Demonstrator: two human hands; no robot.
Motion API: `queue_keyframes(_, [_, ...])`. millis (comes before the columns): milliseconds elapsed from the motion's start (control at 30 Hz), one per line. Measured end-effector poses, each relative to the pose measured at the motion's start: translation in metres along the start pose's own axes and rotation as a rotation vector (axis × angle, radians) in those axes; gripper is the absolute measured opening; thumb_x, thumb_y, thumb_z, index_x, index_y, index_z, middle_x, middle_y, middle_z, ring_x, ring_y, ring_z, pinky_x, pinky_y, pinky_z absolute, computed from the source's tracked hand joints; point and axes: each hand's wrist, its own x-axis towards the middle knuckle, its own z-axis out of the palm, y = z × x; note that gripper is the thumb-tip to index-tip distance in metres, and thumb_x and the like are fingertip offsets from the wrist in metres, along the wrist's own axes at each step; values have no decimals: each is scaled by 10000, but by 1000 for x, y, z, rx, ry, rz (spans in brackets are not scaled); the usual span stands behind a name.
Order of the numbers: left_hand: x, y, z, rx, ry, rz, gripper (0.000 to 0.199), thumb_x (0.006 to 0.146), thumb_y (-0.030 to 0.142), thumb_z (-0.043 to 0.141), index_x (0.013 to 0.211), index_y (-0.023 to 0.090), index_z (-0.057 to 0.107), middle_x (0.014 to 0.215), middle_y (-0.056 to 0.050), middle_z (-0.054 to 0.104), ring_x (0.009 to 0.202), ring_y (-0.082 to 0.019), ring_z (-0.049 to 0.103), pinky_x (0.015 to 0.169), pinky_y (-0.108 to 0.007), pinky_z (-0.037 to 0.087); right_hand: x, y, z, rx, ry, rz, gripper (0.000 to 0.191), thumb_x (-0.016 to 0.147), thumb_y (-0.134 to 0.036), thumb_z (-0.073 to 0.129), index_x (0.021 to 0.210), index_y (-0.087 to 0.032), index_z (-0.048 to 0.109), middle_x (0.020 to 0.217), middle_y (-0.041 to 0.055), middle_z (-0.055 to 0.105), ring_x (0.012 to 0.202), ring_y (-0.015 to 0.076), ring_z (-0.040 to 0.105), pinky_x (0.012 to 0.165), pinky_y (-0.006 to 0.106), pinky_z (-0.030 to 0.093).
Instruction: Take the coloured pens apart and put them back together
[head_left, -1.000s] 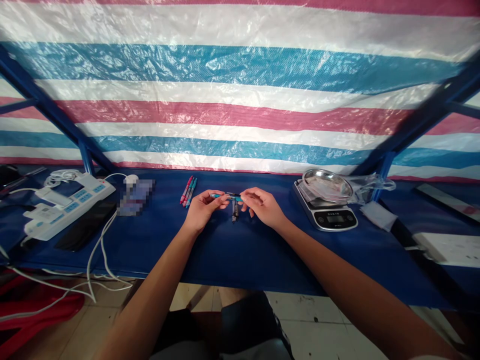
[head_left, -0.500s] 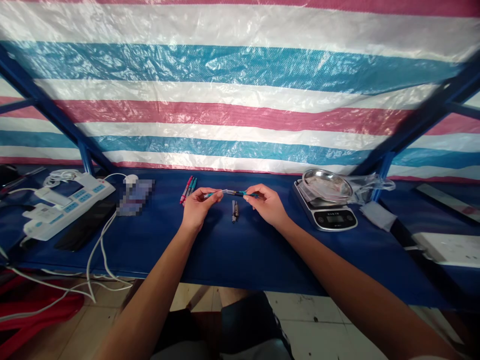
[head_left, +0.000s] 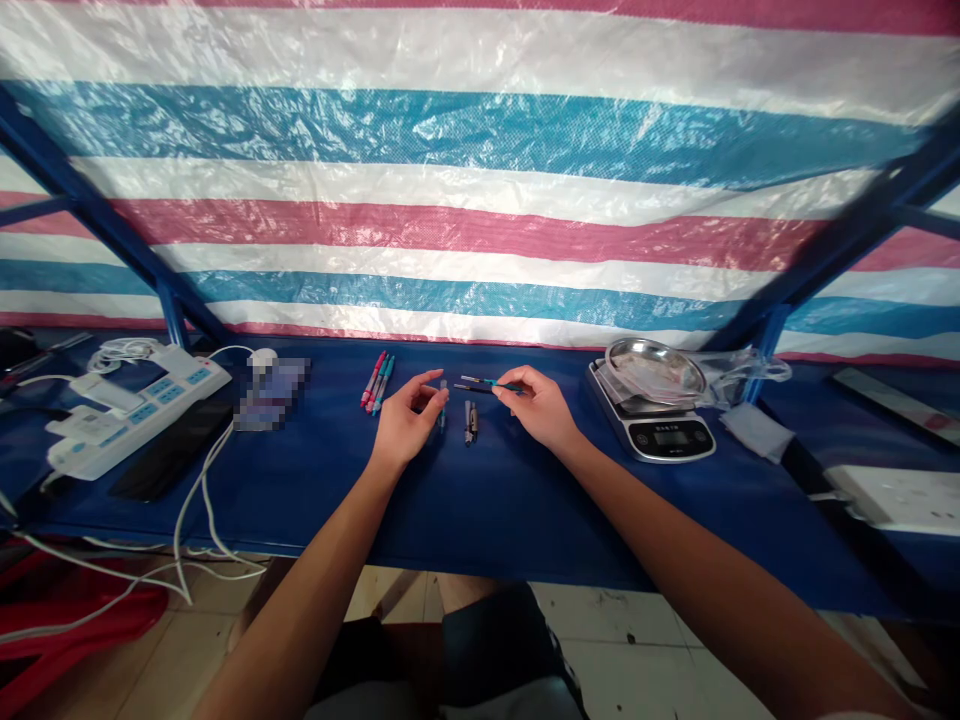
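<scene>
My left hand (head_left: pixel 409 417) is over the table with thumb and index finger apart. Just beside its thumb, a clear and teal pen barrel (head_left: pixel 442 412) points away from me, partly hidden by the thumb. My right hand (head_left: pixel 538 408) pinches two thin pen refills (head_left: pixel 476 383), one with teal and one dark, their tips pointing left. Between the hands, slightly nearer to me, lie grey-and-black pen parts (head_left: pixel 470 424) side by side. Left of my left hand rest several pink and teal pens (head_left: pixel 377 382).
A digital scale (head_left: pixel 667 440) with a metal bowl and plastic bags stands at right. On the left are a white power strip (head_left: pixel 142 410), a dark phone (head_left: pixel 172 450) and loose white cables (head_left: pixel 204 490). A striped tarp (head_left: pixel 480 230) hangs behind the blue table (head_left: pixel 480 520).
The hands' pieces have come apart. My left hand has lowered slightly and opened, and the barrel has turned from sideways to pointing away. Refill tips now show bare by my right hand.
</scene>
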Motion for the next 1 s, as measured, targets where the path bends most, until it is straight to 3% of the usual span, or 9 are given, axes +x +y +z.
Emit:
queue_keyframes(133, [-4, 7, 5, 198, -65, 52, 422, 981, 488, 708, 1325, 246, 749, 909, -25, 775, 785, -199, 699, 790, -341, 555, -2, -3, 1, -27, -24, -24, 258, 887, -467, 789, 953, -224, 731, 1036, 79, 768, 807, 211, 694, 619, 307, 550])
queue_keyframes(300, [-4, 8, 8, 292, -72, 91, 396, 982, 436, 711, 1317, 224, 718, 950, -43, 778, 872, -227, 726, 844, -374, 569, -2, 1, 3, -38, -16, -47, 256, 907, -471, 780, 979, -228, 744, 1033, 76, 774, 827, 219, 706, 627, 307, 554])
queue_keyframes(500, [-6, 6, 6, 334, -71, 232, 306, 1011, 396, 670, 1262, 235, 737, 1235, -107, 721, 1067, -260, 718, 836, -388, 604, -4, 1, 4, -89, -44, -72, 263, 936, -474, 748, 1030, -231, 787, 1076, 80, 802, 851, 231, 730, 668, 326, 581])
queue_keyframes(600, [-6, 6, 5, 359, -50, 329, 289, 1025, 392, 656, 1259, 240, 732, 1430, -128, 640, 1329, -304, 630, 1031, -448, 585, -4, 0, 3, -115, -29, -88, 250, 945, -450, 736, 1042, -230, 802, 1080, 75, 811, 852, 231, 737, 730, 347, 598])
queue_keyframes(700, [-7, 3, 7, 433, -33, 393, 357, 1045, 415, 634, 1354, 248, 699, 1556, -131, 573, 1457, -329, 529, 1226, -534, 452, -3, 1, 4, -180, -10, -120, 212, 958, -412, 720, 1042, -239, 809, 1077, 64, 820, 866, 233, 744, 814, 373, 600])
queue_keyframes(1000, [-12, -4, 15, 654, -58, 293, 502, 1092, 548, 507, 1489, 291, 677, 1665, -142, 482, 1561, -409, 372, 1240, -652, 372, 1, -3, 8, -330, -129, -215, 146, 989, -306, 651, 1031, -260, 784, 1073, 52, 823, 954, 251, 758, 914, 394, 573])
